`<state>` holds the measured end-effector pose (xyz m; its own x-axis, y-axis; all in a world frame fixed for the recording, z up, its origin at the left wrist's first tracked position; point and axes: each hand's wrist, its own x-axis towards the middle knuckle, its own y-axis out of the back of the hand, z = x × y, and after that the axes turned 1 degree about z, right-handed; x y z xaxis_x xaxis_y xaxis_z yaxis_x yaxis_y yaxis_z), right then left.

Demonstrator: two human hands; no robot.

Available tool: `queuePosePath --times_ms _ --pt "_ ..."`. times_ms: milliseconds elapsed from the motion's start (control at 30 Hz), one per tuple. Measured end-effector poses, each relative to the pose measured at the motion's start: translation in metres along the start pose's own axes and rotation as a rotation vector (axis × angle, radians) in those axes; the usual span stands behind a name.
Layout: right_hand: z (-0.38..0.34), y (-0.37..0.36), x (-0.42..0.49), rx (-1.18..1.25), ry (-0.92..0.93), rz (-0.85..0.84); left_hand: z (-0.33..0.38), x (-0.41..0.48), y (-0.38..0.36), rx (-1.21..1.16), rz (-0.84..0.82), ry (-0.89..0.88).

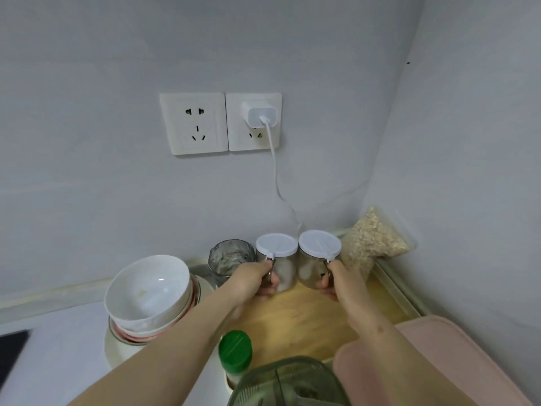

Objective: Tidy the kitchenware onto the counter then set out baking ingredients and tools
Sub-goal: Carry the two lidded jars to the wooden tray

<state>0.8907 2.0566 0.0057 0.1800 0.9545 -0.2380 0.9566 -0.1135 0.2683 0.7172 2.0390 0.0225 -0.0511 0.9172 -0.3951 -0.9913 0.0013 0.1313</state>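
Observation:
Two clear jars with white lids stand side by side at the back of a wooden board (304, 317). My left hand (254, 281) grips the left jar (278, 259) by its side. My right hand (336, 281) grips the right jar (317, 256) the same way. Both jars hold something pale and touch each other at the lids. A bag of oats (371, 244) leans in the corner just right of them. A ribbed glass cup (231, 259) stands just left of the left jar.
A stack of white bowls (149, 297) sits on the white counter at left. A green-lidded bottle (235, 356) and a greenish clear container (289, 382) stand near me. A pink mat (439, 361) lies at right. A charger cable (276, 171) hangs from the wall sockets.

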Motion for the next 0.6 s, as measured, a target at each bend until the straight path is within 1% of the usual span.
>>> queuePosePath --times_ms 167,300,500,600 --pt "0.009 -0.002 0.010 0.021 -0.041 -0.016 -0.012 0.009 -0.004 -0.001 -0.009 -0.001" --pt "0.013 -0.004 0.009 -0.036 -0.009 -0.022 -0.014 0.015 -0.004 0.020 -0.031 -0.013" --pt "0.014 -0.006 0.010 -0.105 0.002 -0.086 -0.014 0.018 -0.004 0.099 -0.083 0.017" --pt "0.013 -0.007 0.011 -0.109 0.006 -0.092 -0.013 0.020 -0.004 0.122 -0.099 0.037"
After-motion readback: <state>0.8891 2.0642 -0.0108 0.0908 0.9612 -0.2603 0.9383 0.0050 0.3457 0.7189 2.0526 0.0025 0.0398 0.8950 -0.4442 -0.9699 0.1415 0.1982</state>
